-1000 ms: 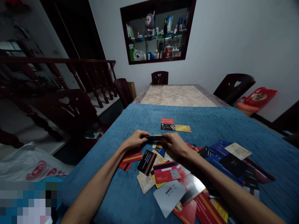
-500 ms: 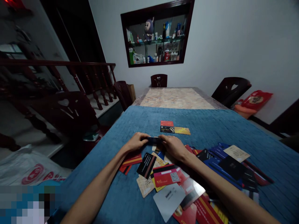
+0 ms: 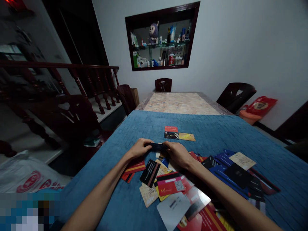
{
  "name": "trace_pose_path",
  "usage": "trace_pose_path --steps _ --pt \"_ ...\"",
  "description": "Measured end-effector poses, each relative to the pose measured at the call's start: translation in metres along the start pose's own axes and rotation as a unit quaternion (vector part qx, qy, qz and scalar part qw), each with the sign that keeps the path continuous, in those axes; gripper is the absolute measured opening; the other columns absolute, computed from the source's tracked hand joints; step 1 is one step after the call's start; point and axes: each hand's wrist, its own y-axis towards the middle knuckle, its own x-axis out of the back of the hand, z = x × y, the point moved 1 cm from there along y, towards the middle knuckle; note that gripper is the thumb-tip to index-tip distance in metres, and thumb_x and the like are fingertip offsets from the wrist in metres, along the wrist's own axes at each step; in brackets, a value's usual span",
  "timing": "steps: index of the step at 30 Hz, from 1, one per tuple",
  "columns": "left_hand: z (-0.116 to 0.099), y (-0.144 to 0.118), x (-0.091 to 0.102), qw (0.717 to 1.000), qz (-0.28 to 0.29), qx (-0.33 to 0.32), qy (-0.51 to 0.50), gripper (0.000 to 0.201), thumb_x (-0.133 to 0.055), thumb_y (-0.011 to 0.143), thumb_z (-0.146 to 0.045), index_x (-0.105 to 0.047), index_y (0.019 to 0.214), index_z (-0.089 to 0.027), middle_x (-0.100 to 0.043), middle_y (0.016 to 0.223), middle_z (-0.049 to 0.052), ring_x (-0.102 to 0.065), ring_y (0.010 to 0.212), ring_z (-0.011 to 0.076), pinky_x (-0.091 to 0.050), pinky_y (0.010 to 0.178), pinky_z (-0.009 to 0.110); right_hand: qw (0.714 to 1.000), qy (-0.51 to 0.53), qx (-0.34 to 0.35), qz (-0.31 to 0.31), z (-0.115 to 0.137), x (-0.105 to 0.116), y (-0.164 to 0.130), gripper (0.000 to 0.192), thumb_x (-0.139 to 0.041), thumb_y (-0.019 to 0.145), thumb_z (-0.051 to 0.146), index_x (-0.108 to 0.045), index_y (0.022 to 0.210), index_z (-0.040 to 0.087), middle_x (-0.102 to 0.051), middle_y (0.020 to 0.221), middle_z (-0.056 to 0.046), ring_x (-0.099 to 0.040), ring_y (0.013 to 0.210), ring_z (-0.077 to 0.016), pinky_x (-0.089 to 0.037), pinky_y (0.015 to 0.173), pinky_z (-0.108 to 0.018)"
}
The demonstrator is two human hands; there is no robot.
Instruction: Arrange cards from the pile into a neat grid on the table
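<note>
Between my two hands a dark card (image 3: 157, 146) is held, tilted so that mostly its near side and top edge show. My left hand (image 3: 141, 147) pinches its left end, and my right hand (image 3: 177, 153) pinches the right end. Just beyond lie a red card (image 3: 171, 129), a black VIP card (image 3: 171, 135) and a gold card (image 3: 187, 136), close together. Below my hands are scattered cards: a black striped card (image 3: 149, 173), a red card with a QR code (image 3: 170, 184) and a white card (image 3: 173, 210). Whether the held piece is one card or several, I cannot tell.
To the right, a pile of blue and black cards (image 3: 238, 175) has a beige card (image 3: 242, 160) on top. A blue cloth (image 3: 115, 141) covers the near table. Dark wooden chairs (image 3: 235, 96) stand around it. A white plastic bag (image 3: 31, 176) is at the lower left.
The view has shifted slightly, so the table and cards sit a little lower. Both hands keep the same hold on the dark card.
</note>
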Motion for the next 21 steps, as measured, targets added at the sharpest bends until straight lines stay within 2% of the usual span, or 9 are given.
trace_pose_path --steps 5,11,18,21 --pt "-0.0017 -0.0001 -0.0012 1.000 -0.011 -0.004 0.010 0.030 -0.051 0.075 -0.018 -0.075 0.093 -0.012 -0.074 0.088 0.004 -0.063 0.082 0.0182 -0.049 0.075 0.025 1.000 -0.004 -0.010 0.003 0.0026 0.0020 -0.0007 0.035 -0.051 0.085 0.008 -0.060 0.117 0.021 -0.072 0.106 -0.009 -0.066 0.096 -0.0201 -0.040 0.075 -0.024" --pt "-0.0031 0.0008 -0.0025 0.999 -0.032 0.001 0.006 0.030 -0.053 0.074 -0.018 -0.074 0.094 -0.011 -0.074 0.088 0.004 -0.064 0.083 0.0187 -0.050 0.076 0.025 0.999 -0.006 -0.035 0.003 0.0067 0.0077 -0.0010 0.044 -0.050 0.087 0.010 -0.052 0.131 0.020 -0.070 0.109 -0.011 -0.066 0.097 -0.0220 -0.041 0.074 -0.026" --pt "-0.0036 0.0037 -0.0026 0.992 -0.082 0.019 -0.091 0.022 -0.057 0.073 -0.017 -0.072 0.088 -0.011 -0.072 0.080 0.003 -0.064 0.074 0.0158 -0.050 0.073 0.025 0.998 0.026 -0.029 -0.039 0.0022 0.0070 0.0019 0.053 -0.049 0.085 0.005 -0.043 0.135 0.019 -0.070 0.103 -0.009 -0.066 0.093 -0.0208 -0.042 0.072 -0.026" --pt "-0.0045 0.0088 0.0009 0.985 -0.110 0.022 -0.133 0.021 -0.059 0.071 -0.016 -0.071 0.087 -0.010 -0.071 0.079 0.003 -0.064 0.074 0.0158 -0.052 0.072 0.026 0.997 0.041 -0.019 -0.065 0.0028 0.0097 0.0067 0.057 -0.053 0.082 0.005 -0.042 0.135 0.020 -0.068 0.111 -0.010 -0.065 0.095 -0.0203 -0.045 0.077 -0.028"
